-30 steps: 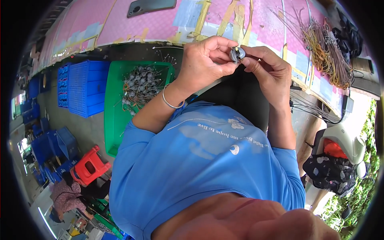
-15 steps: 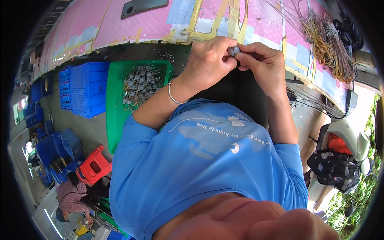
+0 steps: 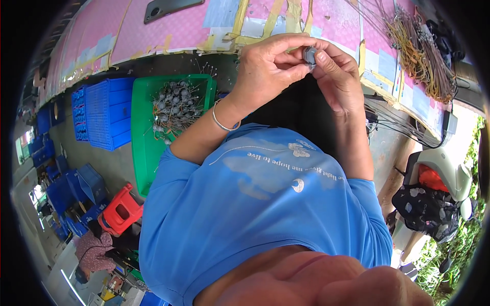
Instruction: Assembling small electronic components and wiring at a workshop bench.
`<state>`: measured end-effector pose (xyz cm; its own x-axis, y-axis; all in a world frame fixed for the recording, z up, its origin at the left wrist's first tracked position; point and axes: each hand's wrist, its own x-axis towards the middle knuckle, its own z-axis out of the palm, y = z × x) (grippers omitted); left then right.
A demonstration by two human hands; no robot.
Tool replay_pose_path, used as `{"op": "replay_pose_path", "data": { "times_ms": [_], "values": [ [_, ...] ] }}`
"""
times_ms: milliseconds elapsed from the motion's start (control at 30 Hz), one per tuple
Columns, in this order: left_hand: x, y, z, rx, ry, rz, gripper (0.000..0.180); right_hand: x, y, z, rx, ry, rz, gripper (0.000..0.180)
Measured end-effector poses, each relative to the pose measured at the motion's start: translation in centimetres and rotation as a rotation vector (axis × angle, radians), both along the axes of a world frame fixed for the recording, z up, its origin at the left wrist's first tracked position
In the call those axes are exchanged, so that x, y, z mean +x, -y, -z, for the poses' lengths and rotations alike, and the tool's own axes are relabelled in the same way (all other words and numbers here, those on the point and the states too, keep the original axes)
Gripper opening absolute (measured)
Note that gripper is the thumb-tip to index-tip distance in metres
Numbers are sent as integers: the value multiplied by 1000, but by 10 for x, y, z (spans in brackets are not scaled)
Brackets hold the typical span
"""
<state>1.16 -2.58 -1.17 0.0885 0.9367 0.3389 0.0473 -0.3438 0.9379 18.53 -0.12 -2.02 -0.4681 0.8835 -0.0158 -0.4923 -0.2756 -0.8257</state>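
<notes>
Between the fingertips of both hands is a small grey round part (image 3: 309,55), dark on one side, held just in front of the worktable's edge. My left hand (image 3: 268,66), with a bangle on its wrist, is closed on the part from the left, its index finger over the top and its thumb below. From the right, my right hand (image 3: 338,76) pinches it between thumb and fingers. The fingers hide some of the part. To the left, a green bin (image 3: 141,137) holds a heap of grey round parts with thin wire leads (image 3: 176,106).
The pink worktable (image 3: 168,33) is patched with yellow tape and carries a phone (image 3: 171,9). Bundled wires (image 3: 426,61) lie at its right end. Blue crates (image 3: 109,112) and a red stool (image 3: 121,210) stand left; another person (image 3: 95,249) works behind.
Both hands have risen slightly and shifted to the right with the grey part. The left fingers have spread out around it, and more of the part shows.
</notes>
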Motion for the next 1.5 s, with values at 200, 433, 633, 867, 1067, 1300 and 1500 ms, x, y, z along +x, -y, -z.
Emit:
{"op": "replay_pose_path", "data": {
  "times_ms": [200, 433, 633, 867, 1067, 1300, 1500],
  "values": [
    [2, 2, -6, -73, -110, -24, 43, -16, 3, 1, -53, -86, 140, 30],
    [-13, 4, 1, 102, -20, -95, 31, -33, 18, 6, 74, -30, 301, 33],
    [-39, 28, -16, 134, -113, -37, 20, -14, 22, -4, 366, 155, 130, 28],
    [-55, 58, -24, 137, -40, 5, 21, -24, 30, -22, 569, 232, 7, 24],
    [-70, 85, -33, 77, -95, -19, 20, -38, 26, -15, 452, 126, -208, 22],
    [-88, 109, -24, 40, 14, -146, 21, -65, 48, -9, 368, 135, -234, 20],
    [-96, 128, -18, 181, -210, -266, 19, -74, 54, 0, 231, 55, -132, 22]
  ]
}}
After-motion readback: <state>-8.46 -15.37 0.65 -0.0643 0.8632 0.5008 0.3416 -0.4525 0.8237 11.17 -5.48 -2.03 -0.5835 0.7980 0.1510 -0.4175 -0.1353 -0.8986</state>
